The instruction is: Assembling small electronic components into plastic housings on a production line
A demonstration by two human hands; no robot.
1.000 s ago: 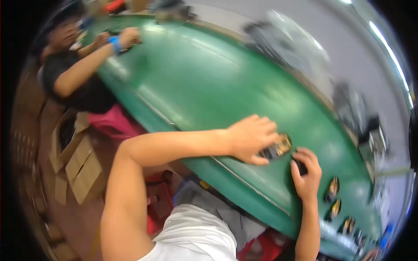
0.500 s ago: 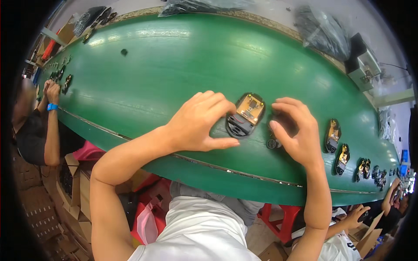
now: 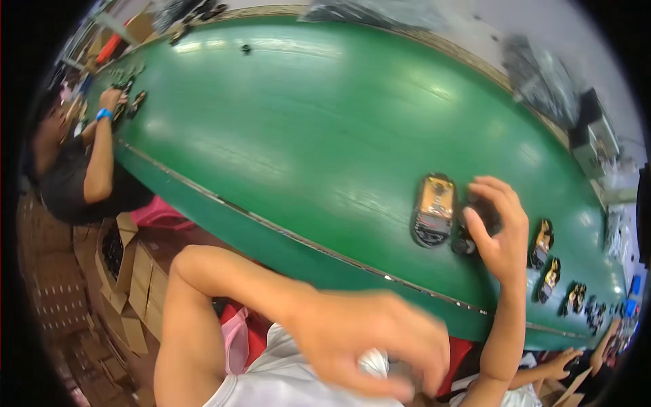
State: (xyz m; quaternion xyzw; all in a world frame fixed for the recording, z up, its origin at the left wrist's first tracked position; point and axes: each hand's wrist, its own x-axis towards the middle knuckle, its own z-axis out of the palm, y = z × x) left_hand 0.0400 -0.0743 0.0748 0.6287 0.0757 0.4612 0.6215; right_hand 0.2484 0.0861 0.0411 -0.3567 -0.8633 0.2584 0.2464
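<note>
My left hand (image 3: 376, 339), blurred by motion, is low over my white shirt at the near side of the bench. Its thumb stands apart from its curled fingers, and nothing shows between them. An opened black oval device (image 3: 434, 210), shaped like a computer mouse with a tan circuit board inside, lies on the green bench top. Just right of it, my right hand (image 3: 503, 227) curls its fingers and thumb around a dark rounded part (image 3: 485, 216), mostly hidden by the hand. A small round end of dark material shows below the thumb.
Farther right on the green bench (image 3: 271, 122) lie similar opened devices (image 3: 542, 243), (image 3: 550, 279) and more beyond. A small dark piece (image 3: 246, 49) sits at the far side. A co-worker (image 3: 81, 156) with a blue wristband works at left; another person's hand (image 3: 563, 364) shows lower right.
My left hand has left the opened device and drawn back toward my body. My right hand stays by the dark part. The whole view has shifted, moving the bench items rightward and lower.
</note>
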